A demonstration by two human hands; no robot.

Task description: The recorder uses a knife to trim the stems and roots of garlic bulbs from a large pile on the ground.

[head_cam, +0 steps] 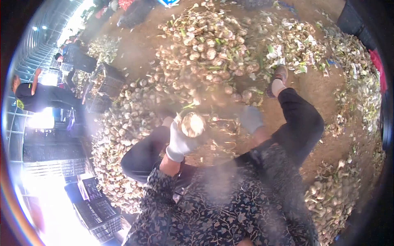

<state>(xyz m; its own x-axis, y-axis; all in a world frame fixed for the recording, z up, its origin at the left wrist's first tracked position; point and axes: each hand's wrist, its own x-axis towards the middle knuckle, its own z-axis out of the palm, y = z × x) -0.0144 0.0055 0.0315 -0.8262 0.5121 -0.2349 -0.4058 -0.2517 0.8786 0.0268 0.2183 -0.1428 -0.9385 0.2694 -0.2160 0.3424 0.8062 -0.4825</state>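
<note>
My left hand [180,141], in a white glove, grips a garlic bulb [193,124] in front of my body. The bulb's pale, round side faces up, with a bit of green just beyond it. Off to the right, over the ground between my legs, is my right hand [251,118] in a pale glove. It is blurred, and whether its fingers hold anything cannot be made out. Past both hands rises a large heap of garlic bulbs [209,52] with dry stalks and green pieces among them. Loose trimmings [226,135] lie on the ground below my hands.
More garlic bulbs [120,144] spread along my left. Piles of leaves and skins [295,43] lie ahead right, with another garlic pile [332,196] at my right rear. Black plastic crates [98,215] stand at the left. A person [46,95] stands farther left near a crate [109,81].
</note>
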